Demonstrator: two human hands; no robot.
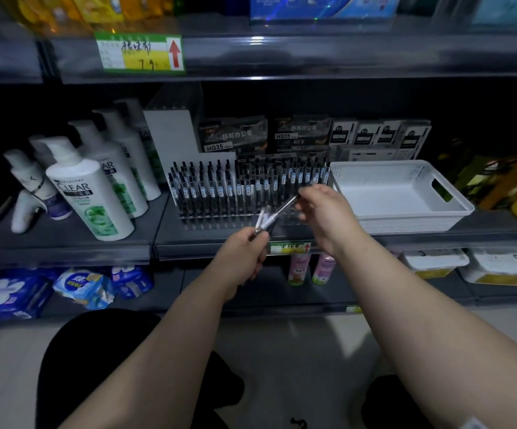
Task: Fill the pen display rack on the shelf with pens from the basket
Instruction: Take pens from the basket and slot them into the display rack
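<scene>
A: Status?
B: pen bunch (265, 219) gripped in left hand (244, 255), just before the rack (207, 193). Right-side: right hand (322, 209) pinches one pen (285, 207) by its end. The basket (455, 209) looks empty.
A: Handling?
B: Light, stiff, slick — take it mid-barrel.

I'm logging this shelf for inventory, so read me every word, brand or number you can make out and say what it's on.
"CLEAR": front white shampoo bottle.
"HQ35": black pen boxes at the back.
"79": handwritten on the upper shelf price tag, beside a red arrow; its other writing is blurred.
Too small or blurred: lower shelf tag, labels on the racked pens, white boxes.
</scene>
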